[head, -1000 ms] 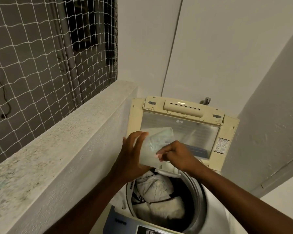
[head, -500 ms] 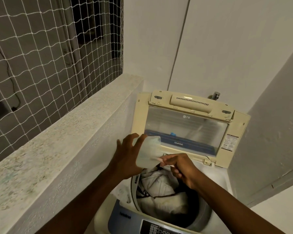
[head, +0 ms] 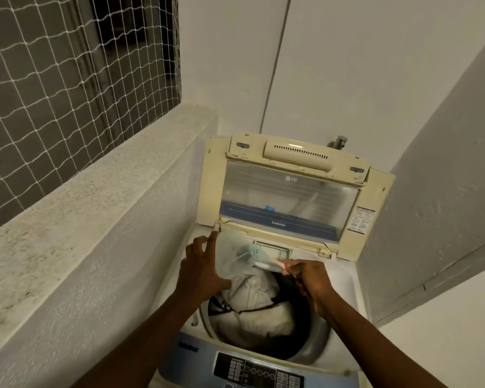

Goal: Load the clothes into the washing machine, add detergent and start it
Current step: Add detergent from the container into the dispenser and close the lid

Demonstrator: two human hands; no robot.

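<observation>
A top-loading washing machine (head: 345,287) stands with its cream lid (head: 289,186) raised upright. Pale clothes (head: 258,306) fill the drum. My left hand (head: 199,273) grips a translucent container (head: 230,256) over the drum's far-left rim, thumb and fingers around its side. A thin white-and-pink scoop handle (head: 269,266) is pinched in my right hand (head: 308,281), its bowl end inside the container and blurred. A detergent tray (head: 272,249) sits just behind, under the lid hinge. The control panel (head: 258,372) lies at the near edge.
A speckled concrete ledge (head: 76,214) runs along the left, with white netting (head: 67,65) above it. White walls close in behind and to the right. A metal tap (head: 340,141) pokes out behind the lid.
Both hands and the container have come down from in front of the lid to just above the drum rim. The view has tipped downward, showing the control panel.
</observation>
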